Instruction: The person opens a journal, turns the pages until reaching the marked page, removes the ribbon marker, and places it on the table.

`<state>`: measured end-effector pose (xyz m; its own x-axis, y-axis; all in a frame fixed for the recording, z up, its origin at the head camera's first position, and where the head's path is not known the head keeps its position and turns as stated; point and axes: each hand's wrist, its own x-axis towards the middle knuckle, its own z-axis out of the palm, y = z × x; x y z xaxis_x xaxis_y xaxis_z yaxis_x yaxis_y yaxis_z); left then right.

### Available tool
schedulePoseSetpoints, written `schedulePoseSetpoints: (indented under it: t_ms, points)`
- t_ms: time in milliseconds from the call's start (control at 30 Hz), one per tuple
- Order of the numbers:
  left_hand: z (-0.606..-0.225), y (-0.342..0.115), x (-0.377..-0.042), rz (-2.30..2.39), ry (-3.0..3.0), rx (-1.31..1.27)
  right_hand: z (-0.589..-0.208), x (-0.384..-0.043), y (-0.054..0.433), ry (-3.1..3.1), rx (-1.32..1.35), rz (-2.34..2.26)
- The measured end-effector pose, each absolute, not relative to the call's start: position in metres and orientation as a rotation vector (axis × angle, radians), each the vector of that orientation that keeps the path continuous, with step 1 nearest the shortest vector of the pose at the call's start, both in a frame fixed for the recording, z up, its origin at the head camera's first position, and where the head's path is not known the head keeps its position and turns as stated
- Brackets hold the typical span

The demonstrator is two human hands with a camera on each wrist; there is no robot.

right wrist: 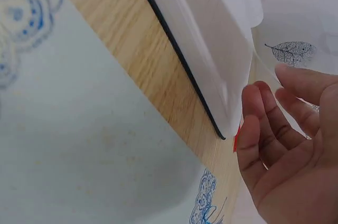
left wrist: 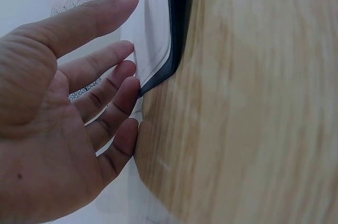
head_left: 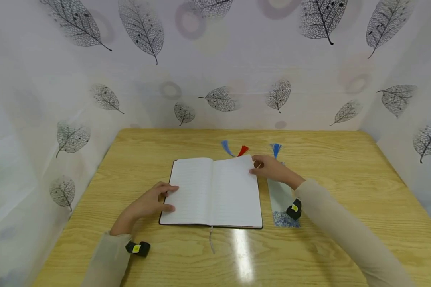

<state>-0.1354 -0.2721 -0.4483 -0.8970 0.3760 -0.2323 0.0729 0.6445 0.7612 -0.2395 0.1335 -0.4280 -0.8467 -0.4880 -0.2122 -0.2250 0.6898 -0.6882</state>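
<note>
Black cover (left wrist: 178,28) edges frame the open notebook (head_left: 192,191), which we see on the wooden table (head_left: 348,179) at the middle of the frame; inside the cover it holds a stack of white lined pages, and a greyish ribbon (head_left: 211,239) trails from the bottom of its spine. Past its top edge we see a light blue tassel (head_left: 226,148) and a red tassel (head_left: 243,150); whether anything joined to them lies among the pages or underneath, we cannot tell. At centre left, the left hand (head_left: 148,204) is released, its fingers loosely extended, thumb and forefinger resting on the page edge. At the spread's upper right corner, the right hand (head_left: 272,168) has its bent fingers and thumb at the page edge; we cannot tell whether they pinch it. Partly under the right forearm, right of centre, we see a pale card (head_left: 278,193) with blue patterned ends, lying just beside the notebook, a darker blue tassel (head_left: 275,149) beyond its upper end. Leaf-printed fabric (head_left: 244,56) fills the top of the frame.
</note>
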Motion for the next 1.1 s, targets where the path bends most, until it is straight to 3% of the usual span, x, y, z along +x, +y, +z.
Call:
schedulePoseSetpoints:
  t_ms: [700, 1100]
  points:
    - [-0.448, -0.273, -0.135, 1.149, 2.479, 0.353, -0.416, -0.188, 0.136, 2.010, -0.537, -1.419]
    - [-0.446, -0.273, -0.134, 1.108, 2.495, 0.371, -0.412, -0.167, 0.115, 1.824, -0.715, -1.475]
